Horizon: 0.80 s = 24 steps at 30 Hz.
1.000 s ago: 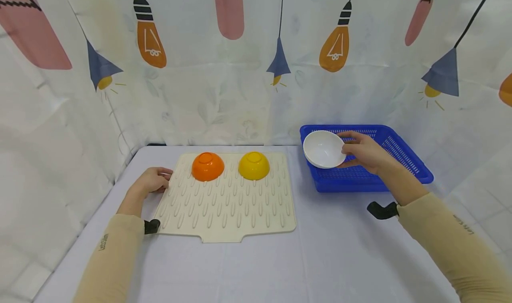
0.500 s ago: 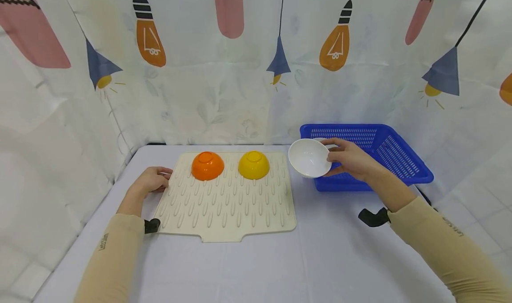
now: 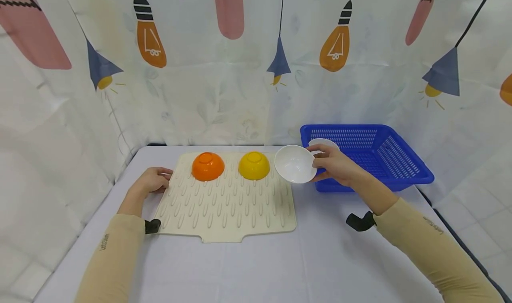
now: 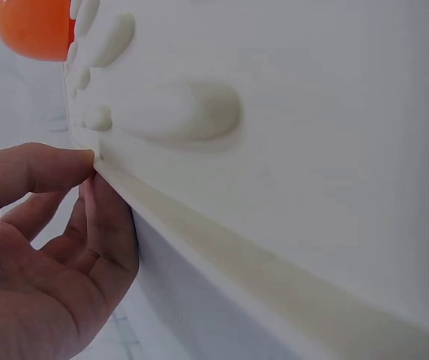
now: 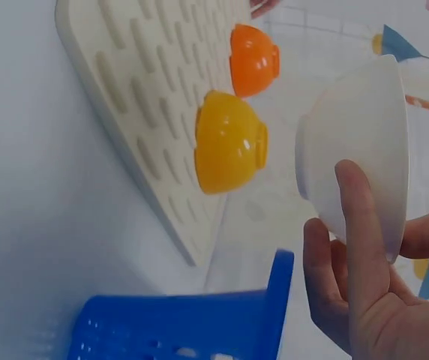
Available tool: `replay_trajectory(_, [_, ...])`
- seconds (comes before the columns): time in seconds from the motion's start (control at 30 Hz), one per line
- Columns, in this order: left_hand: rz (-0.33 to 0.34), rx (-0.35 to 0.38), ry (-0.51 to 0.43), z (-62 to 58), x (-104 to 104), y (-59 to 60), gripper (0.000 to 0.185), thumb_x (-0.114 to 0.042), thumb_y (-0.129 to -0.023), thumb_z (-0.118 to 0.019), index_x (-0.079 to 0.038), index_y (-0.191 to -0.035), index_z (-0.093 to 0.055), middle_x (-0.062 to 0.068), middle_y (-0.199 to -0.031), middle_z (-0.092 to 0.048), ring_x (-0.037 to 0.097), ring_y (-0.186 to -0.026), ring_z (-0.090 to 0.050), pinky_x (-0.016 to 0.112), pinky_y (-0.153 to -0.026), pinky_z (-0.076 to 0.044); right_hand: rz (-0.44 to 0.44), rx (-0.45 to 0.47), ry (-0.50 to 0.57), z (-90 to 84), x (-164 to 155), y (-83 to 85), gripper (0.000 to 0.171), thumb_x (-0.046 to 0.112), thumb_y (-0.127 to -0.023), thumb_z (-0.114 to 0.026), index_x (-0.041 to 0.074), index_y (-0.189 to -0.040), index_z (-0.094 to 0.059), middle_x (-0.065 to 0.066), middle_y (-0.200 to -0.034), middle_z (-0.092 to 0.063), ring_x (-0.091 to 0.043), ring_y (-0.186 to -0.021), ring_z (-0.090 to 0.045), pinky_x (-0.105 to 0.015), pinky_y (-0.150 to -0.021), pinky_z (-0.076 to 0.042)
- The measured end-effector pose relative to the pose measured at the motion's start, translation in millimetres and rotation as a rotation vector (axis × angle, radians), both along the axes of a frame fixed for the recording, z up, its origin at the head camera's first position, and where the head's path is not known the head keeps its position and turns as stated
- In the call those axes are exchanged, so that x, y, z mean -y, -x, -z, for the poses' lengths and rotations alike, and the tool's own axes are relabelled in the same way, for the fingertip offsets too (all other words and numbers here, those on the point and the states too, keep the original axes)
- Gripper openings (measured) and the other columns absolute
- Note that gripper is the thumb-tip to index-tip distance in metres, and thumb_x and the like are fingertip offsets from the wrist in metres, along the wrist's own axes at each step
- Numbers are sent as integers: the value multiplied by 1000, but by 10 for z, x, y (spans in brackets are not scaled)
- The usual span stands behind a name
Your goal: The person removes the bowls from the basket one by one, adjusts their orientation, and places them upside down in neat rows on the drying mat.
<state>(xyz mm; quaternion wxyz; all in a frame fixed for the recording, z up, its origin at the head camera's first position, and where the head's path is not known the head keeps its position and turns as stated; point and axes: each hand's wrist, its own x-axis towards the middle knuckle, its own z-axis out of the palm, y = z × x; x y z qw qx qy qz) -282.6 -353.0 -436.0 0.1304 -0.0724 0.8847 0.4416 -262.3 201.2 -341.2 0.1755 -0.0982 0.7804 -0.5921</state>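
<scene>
My right hand (image 3: 334,163) grips a white bowl (image 3: 295,164) by its rim, tilted with its inside facing the head camera, over the right edge of the drying mat (image 3: 228,205). In the right wrist view, fingers lie along the outside of that white bowl (image 5: 364,142). My left hand (image 3: 151,180) is at the cream mat's left edge; in the left wrist view the thumb and forefinger pinch that edge. An orange bowl (image 3: 208,166) and a yellow bowl (image 3: 254,165) sit upside down on the mat's far part.
A blue plastic basket (image 3: 404,161) stands at the back right, with a second white bowl (image 3: 325,141) in its left end, partly hidden by my right hand. White cloth covers the table (image 3: 272,272). A printed curtain (image 3: 240,89) hangs behind.
My right hand has carried the white bowl left and slightly toward me, from over the basket to the mat's right edge, uncovering the second white bowl. My left hand has stayed still.
</scene>
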Motion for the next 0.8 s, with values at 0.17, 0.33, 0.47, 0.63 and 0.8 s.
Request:
replay_trajectory(0.17, [-7,-3,-2,-8,-1,-23,62,8,-86,-56,13,-146,-41,30,-134,-54,15,-86,-62,26,-69,-56,-20,2,3,38,112,-10,60,-3,-94,-52,0,-152,-38,-32,-142,-47,-47,-119,-56,-57,-86,-57])
replay_trajectory(0.33, [-6,-6,-7,-9,-1,-28,61,9,-86,-56,13,-146,-41,30,-134,-54,14,-85,-61,26,-68,-56,-34,20,28,129,207,11,60,-5,-93,-52,0,-151,-39,-32,-141,-47,-48,-122,-55,-58,-86,-57])
replay_trajectory(0.47, [-12,-16,-3,3,-13,-27,61,10,-85,-55,14,-144,-43,30,-132,-55,13,-82,-61,26,-66,-56,-36,24,45,176,293,31,59,-5,-93,-52,1,-151,-40,-31,-140,-49,-48,-121,-56,-58,-83,-58])
replay_trajectory(0.63, [-22,-27,3,-5,-31,-39,61,10,-84,-54,15,-144,-43,31,-132,-55,13,-80,-61,26,-65,-55,-38,26,49,233,400,23,58,-4,-92,-53,2,-149,-43,-28,-138,-52,-43,-119,-58,-60,-85,-56])
replay_trajectory(0.8, [-26,-25,10,-8,-45,-42,61,10,-84,-54,14,-144,-43,32,-134,-54,14,-81,-62,26,-64,-55,-44,27,33,299,509,-14,57,-3,-92,-54,4,-148,-45,-27,-136,-53,-41,-116,-59,-55,-81,-60])
